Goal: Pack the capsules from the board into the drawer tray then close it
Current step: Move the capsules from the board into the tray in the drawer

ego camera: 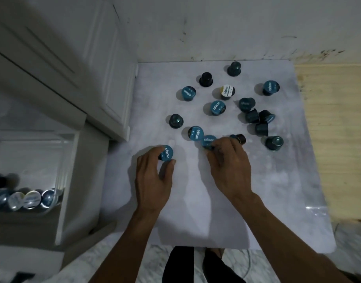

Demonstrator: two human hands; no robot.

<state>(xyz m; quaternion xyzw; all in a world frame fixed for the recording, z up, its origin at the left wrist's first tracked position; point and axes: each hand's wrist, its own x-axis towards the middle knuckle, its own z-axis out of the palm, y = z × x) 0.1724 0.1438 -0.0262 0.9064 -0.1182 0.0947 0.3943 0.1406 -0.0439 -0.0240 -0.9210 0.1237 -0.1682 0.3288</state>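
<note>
Several teal and dark capsules lie scattered over the pale board [267, 190] on the floor. My left hand [153, 180] pinches one teal capsule [166, 153] between thumb and fingers at the board's near left. My right hand [229, 166] has its fingers curled over another teal capsule [208, 141], with a dark capsule [239, 138] just past its fingertips. A white-lidded capsule [227, 91] stands among the far ones. The clear drawer tray [67, 180] is pulled out at the left, with several capsules [24, 200] lined along its near side.
A white cabinet [106, 78] stands at the board's left, above the open drawer. The wall runs behind the board. A wooden panel [339, 139] lies to the right. My legs show at the bottom edge.
</note>
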